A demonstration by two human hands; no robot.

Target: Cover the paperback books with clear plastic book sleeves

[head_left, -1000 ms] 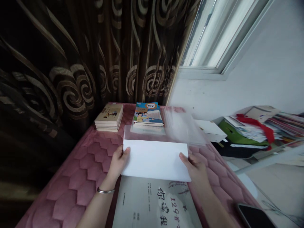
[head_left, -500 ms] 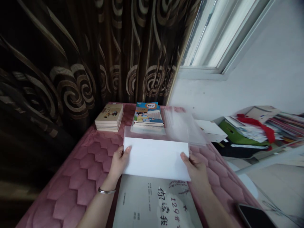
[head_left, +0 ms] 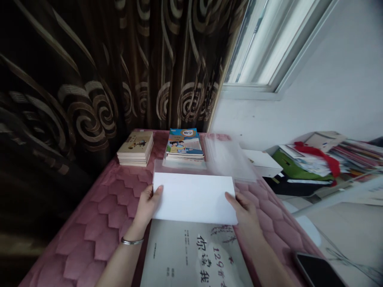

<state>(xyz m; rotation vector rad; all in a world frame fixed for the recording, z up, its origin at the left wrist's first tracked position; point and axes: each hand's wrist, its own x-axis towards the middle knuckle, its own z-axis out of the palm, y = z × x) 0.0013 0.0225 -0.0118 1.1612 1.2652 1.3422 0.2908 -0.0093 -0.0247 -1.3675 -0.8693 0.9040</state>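
white paper sheet (head_left: 194,198) lies between our hands, and over the last second it has barely shifted against them; mostly the view has drifted a little. our left hand (head_left: 146,207), a silver bangle (head_left: 132,241) at its wrist, clamps the sheet's left end with the thumb on top, and our right hand (head_left: 243,213) clamps the right end the same way, so the hands are well apart with the sheet spanning them. its far edge overlaps a clear plastic sleeve (head_left: 230,153) on a quilted pink pad (head_left: 89,223). farther off stand a stack of beige books (head_left: 135,149) on the left and a maths textbook stack (head_left: 184,144) beside it. a large pale book (head_left: 191,255) lies just near of the sheet, with a phone (head_left: 317,271) to the near right.
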